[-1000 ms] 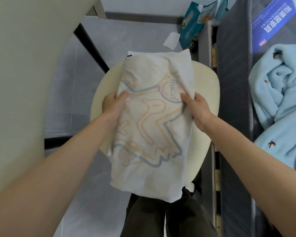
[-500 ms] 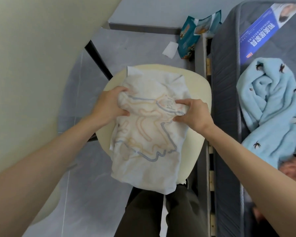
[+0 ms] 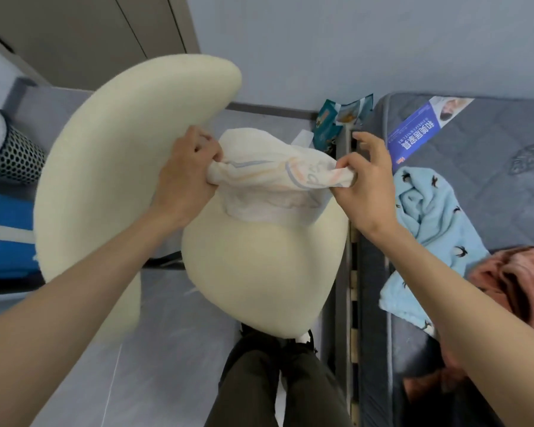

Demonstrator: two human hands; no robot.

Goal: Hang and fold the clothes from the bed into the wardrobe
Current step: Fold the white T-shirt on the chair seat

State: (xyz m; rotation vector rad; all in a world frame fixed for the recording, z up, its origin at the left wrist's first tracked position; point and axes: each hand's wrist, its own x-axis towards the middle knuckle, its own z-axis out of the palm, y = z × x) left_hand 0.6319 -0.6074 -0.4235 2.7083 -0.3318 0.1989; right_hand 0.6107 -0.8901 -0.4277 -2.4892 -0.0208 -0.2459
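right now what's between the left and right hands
In the head view, the bunched white printed shirt spans from left hand to right hand, over the cream chair seat.

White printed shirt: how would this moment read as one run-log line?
step: folding | white printed shirt: bunched on cream chair seat | left grip: holds one end | right grip: pinches other end

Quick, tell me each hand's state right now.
Left hand: closed, gripping the white printed garment.
Right hand: closed, pinching the same garment's other end.
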